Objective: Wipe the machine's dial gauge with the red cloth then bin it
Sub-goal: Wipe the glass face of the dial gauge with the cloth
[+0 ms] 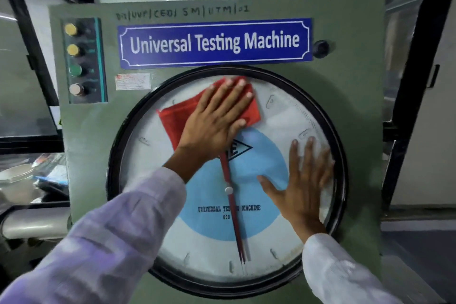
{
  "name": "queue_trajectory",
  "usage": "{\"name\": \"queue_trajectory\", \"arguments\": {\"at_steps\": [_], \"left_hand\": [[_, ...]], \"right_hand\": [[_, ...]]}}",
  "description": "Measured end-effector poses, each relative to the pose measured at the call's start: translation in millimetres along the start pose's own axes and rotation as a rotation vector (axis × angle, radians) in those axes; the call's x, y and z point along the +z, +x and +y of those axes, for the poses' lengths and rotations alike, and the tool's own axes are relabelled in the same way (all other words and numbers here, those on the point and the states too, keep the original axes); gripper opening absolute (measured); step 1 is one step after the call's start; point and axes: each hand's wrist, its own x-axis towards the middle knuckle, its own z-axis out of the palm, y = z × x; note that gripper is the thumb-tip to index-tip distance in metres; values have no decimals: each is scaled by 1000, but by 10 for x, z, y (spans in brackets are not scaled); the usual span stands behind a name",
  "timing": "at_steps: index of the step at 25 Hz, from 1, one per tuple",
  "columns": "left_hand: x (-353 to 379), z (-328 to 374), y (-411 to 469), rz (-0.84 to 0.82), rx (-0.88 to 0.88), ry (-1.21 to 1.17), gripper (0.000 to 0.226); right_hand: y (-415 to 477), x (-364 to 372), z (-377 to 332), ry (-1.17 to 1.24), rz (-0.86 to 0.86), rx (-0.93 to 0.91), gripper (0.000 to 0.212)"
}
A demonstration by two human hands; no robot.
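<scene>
Red cloth [177, 118]: on the dial gauge [283, 116] glass near 12 o'clock, its middle hidden under the left hand [217, 116], which presses it flat, fingers spread. Right hand [303, 185]: flat, holding nothing, on the glass at 3 o'clock, motion-blurred. Red pointer [234, 219]: upper end covered by the left wrist. Blue nameplate [214, 43] above. Button column [75, 61] at 10 o'clock; labels illegible.
</scene>
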Motion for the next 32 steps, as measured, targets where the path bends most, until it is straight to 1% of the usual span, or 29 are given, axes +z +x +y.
{"name": "queue_trajectory", "arguments": {"at_steps": [2,3,5,7,9,11,13,14,16,17,19,21,22,23,24,26,28,29,30,32], "left_hand": [[-47,-363,-131,28,-125,64,59],[-76,-565,-253,38,-237,72,60],[-138,-902,-522,75,-522,43,61],[-160,-1013,-634,98,-763,6,59],[-130,-875,-491,117,-872,-50,51],[-141,-602,-120,100,-873,-90,47],[-179,-310,358,83,-739,-90,43],[-178,-134,580,78,-624,-95,42],[-137,314,931,77,-333,-124,41],[-113,569,1042,57,-178,-154,42],[-80,1025,1122,-37,102,-183,45],[-50,1151,1083,-116,285,-155,51],[-57,1061,1069,-112,315,-156,54],[-75,911,1039,-77,294,-157,56],[-87,721,994,-37,212,-158,57],[-75,227,814,23,-100,-180,58],[-88,-344,371,53,-384,-139,60],[-107,-582,61,58,-466,-112,63],[-129,-753,-241,42,-503,-92,66],[-165,-912,-686,-18,-532,-65,76]], "right_hand": [[119,-11,-50,-8,-14,-35,113],[129,-7,-58,-20,-17,-38,113],[120,21,-50,-46,-7,-41,113],[120,39,-31,-64,-5,-45,113],[119,51,-33,-85,2,-45,113],[111,69,-43,-91,12,-47,113],[103,81,-42,-86,36,-59,113],[94,79,-42,-88,47,-65,113],[88,71,-37,-96,41,-60,112],[88,69,-28,-95,32,-53,111],[77,55,3,-74,18,-44,109],[88,51,19,-52,14,-43,107],[96,46,20,-59,12,-40,108],[94,31,11,-66,13,-36,109],[94,25,-2,-64,20,-37,110],[96,30,5,-63,35,-45,110],[82,53,25,-75,42,-52,110],[78,60,27,-75,39,-50,111],[78,62,27,-72,27,-43,112],[82,55,1,-63,-6,-23,114]]}}
